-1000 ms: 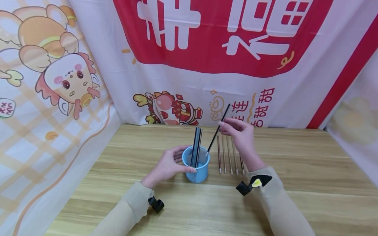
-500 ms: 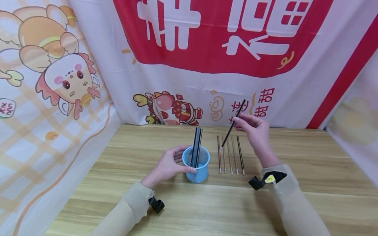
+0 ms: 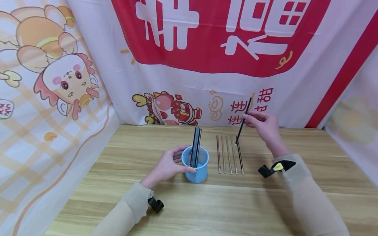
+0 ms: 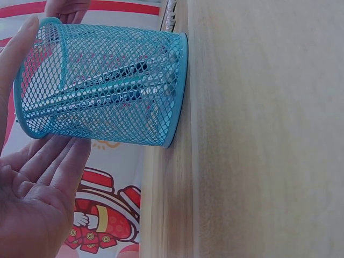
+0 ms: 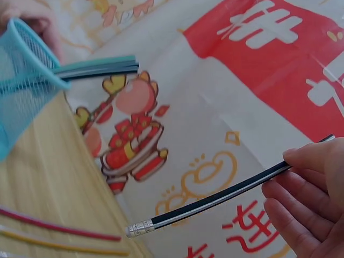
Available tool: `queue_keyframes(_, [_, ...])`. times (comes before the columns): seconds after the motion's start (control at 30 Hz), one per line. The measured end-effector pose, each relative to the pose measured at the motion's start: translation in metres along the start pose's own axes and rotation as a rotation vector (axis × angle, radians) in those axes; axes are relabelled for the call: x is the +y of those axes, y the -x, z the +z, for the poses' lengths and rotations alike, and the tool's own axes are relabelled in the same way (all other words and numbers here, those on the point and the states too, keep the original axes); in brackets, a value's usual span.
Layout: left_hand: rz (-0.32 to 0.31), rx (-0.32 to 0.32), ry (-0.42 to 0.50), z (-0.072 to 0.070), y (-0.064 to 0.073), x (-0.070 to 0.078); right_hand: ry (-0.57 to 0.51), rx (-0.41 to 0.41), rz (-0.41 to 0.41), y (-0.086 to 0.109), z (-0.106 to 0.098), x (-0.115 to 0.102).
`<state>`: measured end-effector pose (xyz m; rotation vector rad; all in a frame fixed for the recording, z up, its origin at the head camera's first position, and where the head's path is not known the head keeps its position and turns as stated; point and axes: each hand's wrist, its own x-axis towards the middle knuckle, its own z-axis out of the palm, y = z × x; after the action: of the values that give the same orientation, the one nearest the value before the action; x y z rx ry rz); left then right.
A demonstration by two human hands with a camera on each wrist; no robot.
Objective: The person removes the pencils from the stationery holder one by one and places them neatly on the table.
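My left hand [image 3: 168, 164] holds the light blue mesh pencil cup [image 3: 197, 175] by its upper part, thumb on the near side and fingers behind. The cup stands upright on the table, and several dark pencils [image 3: 196, 141] lean inside it. To the right, my right hand [image 3: 265, 127] pinches a dark pencil [image 3: 240, 129] near its upper end, between thumb and fingertips. In the right wrist view this pencil [image 5: 215, 196] shows dark and white stripes, and its metal-banded eraser end points down. That end overlaps the rightmost of the pencils [image 3: 224, 157] laid out in a row.
Several pencils lie side by side right of the cup, eraser ends toward me; one is reddish, others tan, the rightmost dark. The wooden table [image 3: 183, 209] meets a printed cloth backdrop [image 3: 177, 78] behind, with another cloth [image 3: 76, 137] along the left.
My right hand has carried the dark pencil from the cup's rim to the right, over the row, and turned it more upright. My left hand stays on the cup.
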<state>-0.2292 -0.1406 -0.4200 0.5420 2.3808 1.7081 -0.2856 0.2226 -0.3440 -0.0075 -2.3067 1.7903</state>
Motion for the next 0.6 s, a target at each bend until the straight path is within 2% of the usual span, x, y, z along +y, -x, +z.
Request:
queue_keyframes(0.3, [0.013, 0.003, -0.020, 0.000, 0.001, -0.003, 0.149, -0.087, 0.083, -0.009, -0.018, 0.017])
queue_keyframes(0.6, [0.022, -0.001, -0.017, 0.000, 0.001, -0.002, 0.218, -0.204, 0.100, -0.009, -0.018, 0.048])
